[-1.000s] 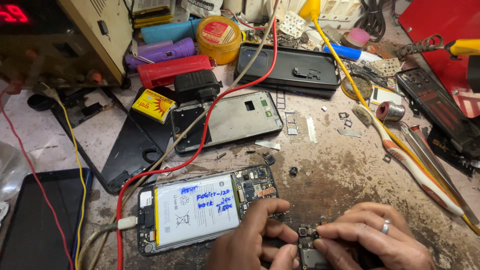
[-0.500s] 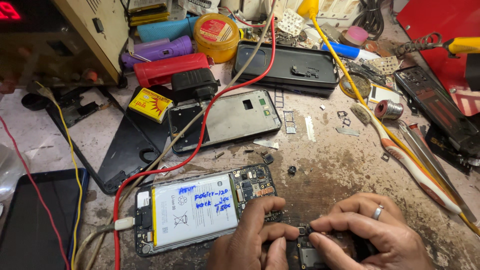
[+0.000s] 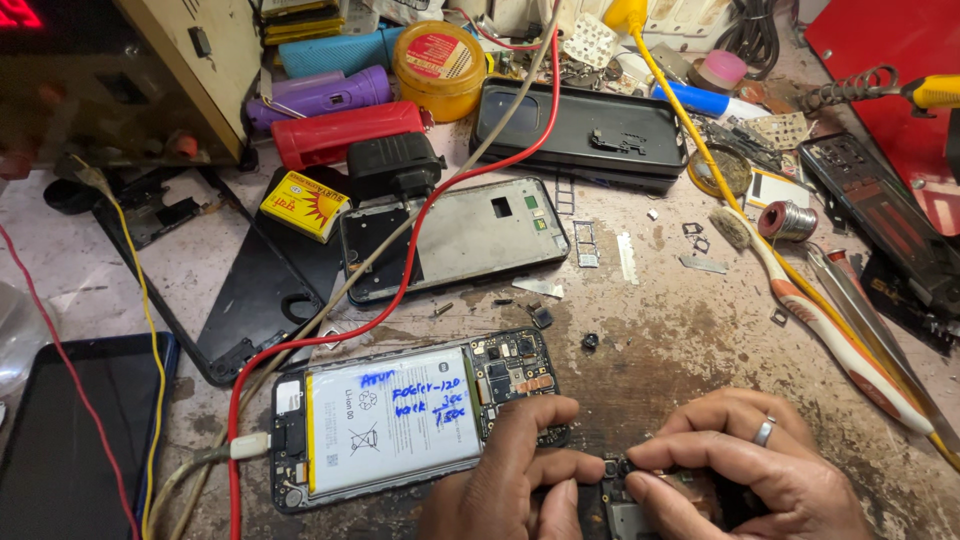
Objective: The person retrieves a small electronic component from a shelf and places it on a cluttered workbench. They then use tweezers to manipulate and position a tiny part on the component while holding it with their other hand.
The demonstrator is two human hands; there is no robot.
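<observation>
Head view | opened phone [image 3: 400, 420] has back off, battery exposed | left hand [image 3: 510, 480] and right hand [image 3: 745, 470] pinch small camera module [image 3: 618, 478] | reassembly not done

The open phone [image 3: 400, 420] has a white battery with blue writing. A red wire [image 3: 400, 290] lies over a grey phone frame [image 3: 470, 235]. The little box [image 3: 305, 205] is yellow, the tin [image 3: 440, 65] yellow with a red top, the toothbrush [image 3: 830, 330] white and orange

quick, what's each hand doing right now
left hand: closed, pinching the small circuit board.
right hand: closed, pinching the same board from the other side.
</observation>
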